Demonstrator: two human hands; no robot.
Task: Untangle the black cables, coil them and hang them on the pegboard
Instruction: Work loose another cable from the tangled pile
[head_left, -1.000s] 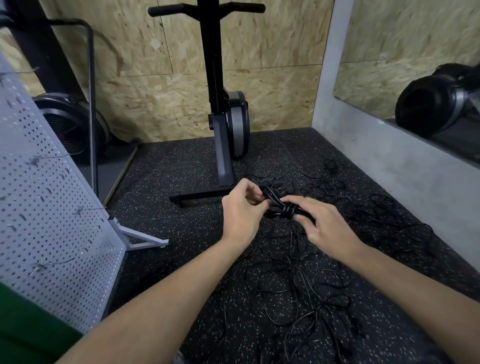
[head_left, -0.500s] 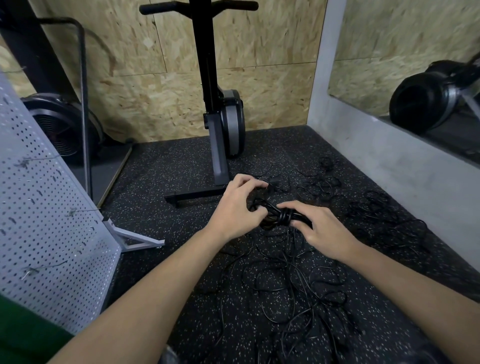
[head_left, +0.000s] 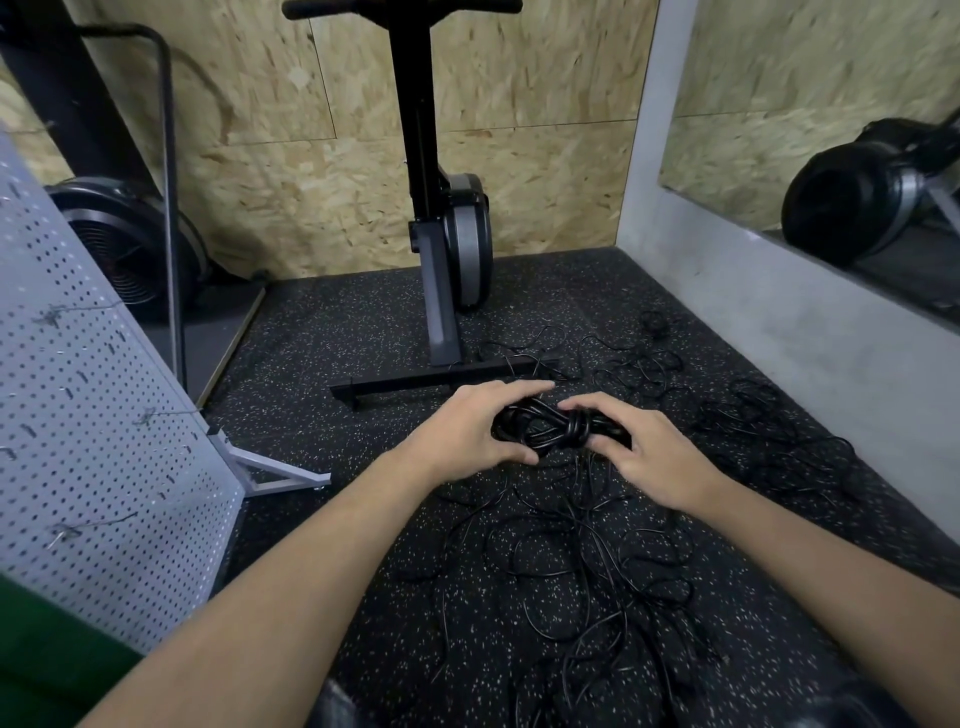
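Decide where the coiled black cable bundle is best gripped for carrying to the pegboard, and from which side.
Grip the coiled cable bundle at its wrapped waist, coming from above with fingers and thumb closing across it. The turns there are bound tight and narrow, so it should not slip. The open loops by the left hand would likely splay if squeezed, and are better left free for a pegboard hook.

Glossy black coiled cable (head_left: 545, 428), matt speckled rubber floor (head_left: 337, 338) — rough chipboard wall (head_left: 322, 171)

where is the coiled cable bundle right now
Head view, centre: the coiled black cable bundle is held between the left hand and right hand, above the loose black cables on the speckled rubber floor, near the black metal base bar.
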